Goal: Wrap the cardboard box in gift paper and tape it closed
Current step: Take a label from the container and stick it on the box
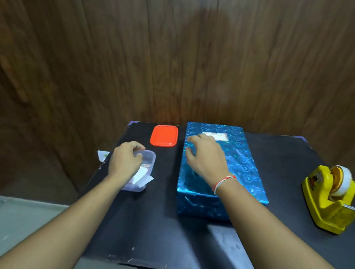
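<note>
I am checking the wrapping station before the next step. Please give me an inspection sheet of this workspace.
Surface: black table, scuffed at the near edge.
Job's things: blue-wrapped box, lying flat, white label on top; yellow tape dispenser to its right.
Clutter: clear plastic container holding paper slips; its orange lid lies apart behind it.
Hands: left hand reaches into the container, contact hidden; right hand rests on the box, fingers spread.
Cables: nothing seen.
Surroundings: wood-panel wall; grey surface at lower left.
</note>
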